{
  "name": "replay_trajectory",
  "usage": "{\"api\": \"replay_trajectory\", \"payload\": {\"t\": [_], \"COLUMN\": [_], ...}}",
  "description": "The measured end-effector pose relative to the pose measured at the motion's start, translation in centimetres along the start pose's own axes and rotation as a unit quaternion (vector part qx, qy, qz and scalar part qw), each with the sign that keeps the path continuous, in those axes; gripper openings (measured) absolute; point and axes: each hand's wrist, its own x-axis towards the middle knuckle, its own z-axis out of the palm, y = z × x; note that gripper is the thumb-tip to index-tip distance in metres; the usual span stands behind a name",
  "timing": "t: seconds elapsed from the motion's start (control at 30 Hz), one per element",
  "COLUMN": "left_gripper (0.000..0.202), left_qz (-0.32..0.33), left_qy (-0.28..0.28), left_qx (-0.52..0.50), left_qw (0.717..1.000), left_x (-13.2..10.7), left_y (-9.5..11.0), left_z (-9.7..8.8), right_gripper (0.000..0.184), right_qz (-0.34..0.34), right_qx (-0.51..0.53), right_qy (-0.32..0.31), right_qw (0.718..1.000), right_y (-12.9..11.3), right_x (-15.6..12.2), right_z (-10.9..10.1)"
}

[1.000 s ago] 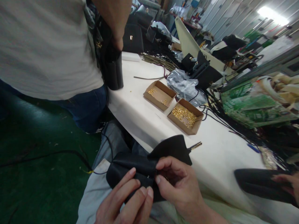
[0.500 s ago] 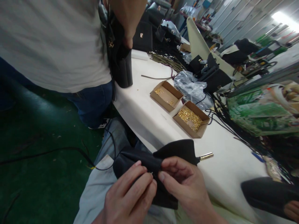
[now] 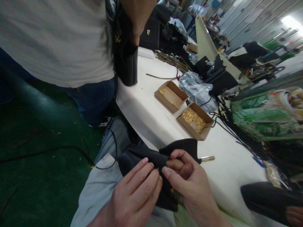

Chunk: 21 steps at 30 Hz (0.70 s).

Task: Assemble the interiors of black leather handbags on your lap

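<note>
A black leather bag [image 3: 142,154] lies across my lap, its surface creased and partly covered by my hands. My left hand [image 3: 138,190] presses on it, fingers together and bent over the leather, with a small shiny metal bit by the fingertips. On the other side, my right hand [image 3: 193,181] pinches the bag's edge between thumb and curled fingers. A gold fitting [image 3: 171,190] shows on the dark leather below the thumb. Just beyond my hands, a black leather flap [image 3: 183,148] rests on the white table, beside a short shiny metal rod [image 3: 207,159].
Two cardboard boxes [image 3: 197,134] with small gold hardware stand on the white table [image 3: 151,104]. Behind them lie clear plastic [image 3: 195,86] and black bags. A co-worker [image 3: 59,41] stands at left holding a black bag [image 3: 129,67]; another hand [image 3: 294,216] shows at lower right.
My right fingers have shifted at the bag's edge, the index finger rising a little. The gold fitting below has come into sight. The view has moved slightly.
</note>
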Motion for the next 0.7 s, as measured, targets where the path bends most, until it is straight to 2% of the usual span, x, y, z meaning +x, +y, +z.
{"api": "replay_trajectory", "payload": {"t": [0.07,0.17,0.3,0.5,0.6,0.7], "left_gripper": [0.033,0.030,0.029,0.025,0.027,0.026], "left_qz": [0.001,-0.019,-0.042,-0.088,-0.075,-0.030], "left_qy": [0.002,0.006,0.025,0.054,0.045,0.016], "left_qx": [-0.015,-0.043,-0.071,-0.073,-0.051,-0.039], "left_qw": [1.000,0.999,0.996,0.992,0.995,0.999], "left_x": [-0.1,-0.2,-0.4,-1.5,-2.0,-2.1], "left_y": [-0.1,-0.1,0.0,0.0,-0.3,-0.6], "left_z": [0.0,0.2,0.6,0.9,0.7,0.6], "right_gripper": [0.061,0.060,0.054,0.040,0.035,0.035], "right_qz": [-0.006,-0.013,-0.024,-0.086,-0.094,-0.045], "right_qx": [-0.002,-0.029,-0.055,-0.129,-0.149,-0.137], "right_qy": [0.007,0.006,0.002,-0.005,-0.011,-0.024], "right_qw": [1.000,0.999,0.998,0.988,0.984,0.989], "right_y": [-0.5,-1.0,-1.2,-0.9,-1.0,-1.5], "right_x": [0.1,0.2,0.4,0.4,0.3,0.4], "right_z": [0.3,0.6,0.6,0.4,0.4,0.2]}}
